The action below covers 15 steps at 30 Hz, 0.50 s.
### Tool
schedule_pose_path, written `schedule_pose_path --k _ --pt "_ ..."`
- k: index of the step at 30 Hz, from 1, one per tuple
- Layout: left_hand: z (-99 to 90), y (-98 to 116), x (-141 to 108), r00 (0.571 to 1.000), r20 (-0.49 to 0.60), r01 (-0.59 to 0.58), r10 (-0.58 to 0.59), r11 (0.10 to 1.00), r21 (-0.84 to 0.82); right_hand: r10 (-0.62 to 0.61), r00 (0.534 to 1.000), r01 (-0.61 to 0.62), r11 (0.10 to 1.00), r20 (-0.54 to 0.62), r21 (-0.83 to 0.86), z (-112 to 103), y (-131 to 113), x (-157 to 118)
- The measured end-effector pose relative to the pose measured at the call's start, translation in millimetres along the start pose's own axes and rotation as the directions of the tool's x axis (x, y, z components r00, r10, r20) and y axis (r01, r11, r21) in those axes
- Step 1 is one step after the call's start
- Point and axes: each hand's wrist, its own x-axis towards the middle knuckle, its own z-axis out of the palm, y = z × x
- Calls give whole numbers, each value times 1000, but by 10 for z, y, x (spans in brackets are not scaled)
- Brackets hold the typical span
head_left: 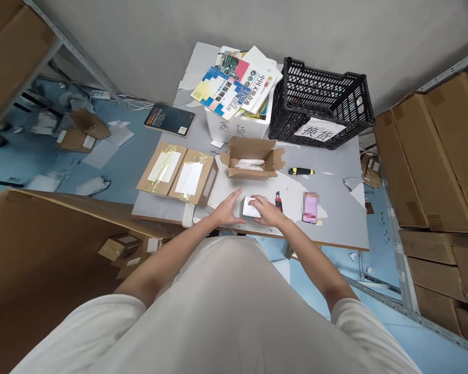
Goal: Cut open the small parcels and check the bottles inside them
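Observation:
Near the table's front edge, my right hand (pixel 268 210) grips a small white box (pixel 249 208) from its right side, fingers curled over the top. My left hand (pixel 228 209) is just left of the box, thumb and fingers spread, with a gap between them and it. Behind both hands stands an open cardboard box (pixel 250 172) with its flaps up and some white items inside. A red and black box cutter (pixel 278 201) lies to the right of my right hand.
Two taped cartons (pixel 191 176) sit left on the table (pixel 335 208). A yellow and black cutter (pixel 301 171) and a pink phone (pixel 310 207) lie right. Behind are a white bin (pixel 234 127) heaped with books, a black crate (pixel 323 106) and a dark book (pixel 170 120).

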Motion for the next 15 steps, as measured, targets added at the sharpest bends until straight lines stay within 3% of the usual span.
schedule_pose_path --k 4,9,15 --pt "146 7 117 999 16 33 -32 997 -69 -21 999 21 1000 -27 8 -137 -52 -74" --pt "100 15 166 999 -5 36 -37 990 -138 16 998 -15 1000 -63 5 -279 -79 -117" --pt "-34 -33 208 995 94 29 -14 986 -161 173 973 -168 985 -154 42 -60 -141 -178"
